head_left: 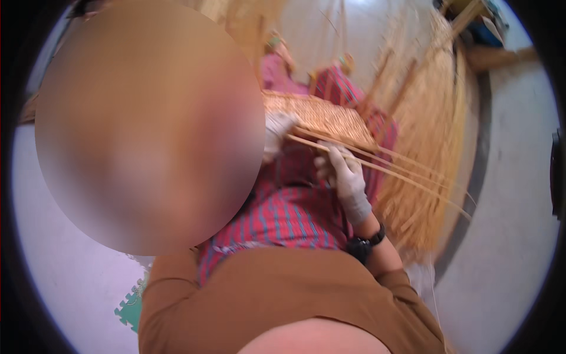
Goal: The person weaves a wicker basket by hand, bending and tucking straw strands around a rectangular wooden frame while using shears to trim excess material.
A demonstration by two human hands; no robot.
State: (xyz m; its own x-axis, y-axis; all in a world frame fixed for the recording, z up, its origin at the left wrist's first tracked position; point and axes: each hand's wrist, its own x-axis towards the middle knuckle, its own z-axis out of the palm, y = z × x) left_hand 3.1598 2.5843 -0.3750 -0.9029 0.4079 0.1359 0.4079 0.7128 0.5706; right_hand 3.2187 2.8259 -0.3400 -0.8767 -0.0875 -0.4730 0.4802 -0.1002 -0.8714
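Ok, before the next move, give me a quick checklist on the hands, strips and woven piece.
1. Right hand at a pale strip: ok, touching; firmness of hold, cannot tell.
2. Left hand near the woven piece: ok; its grip, cannot tell, partly hidden by blur.
3. Gloves on both hands: ok.
4. Whole woven piece visible: not ok, its left end is hidden by blur.
5. Loose straw close by: ok, lying to the right, probably within reach.
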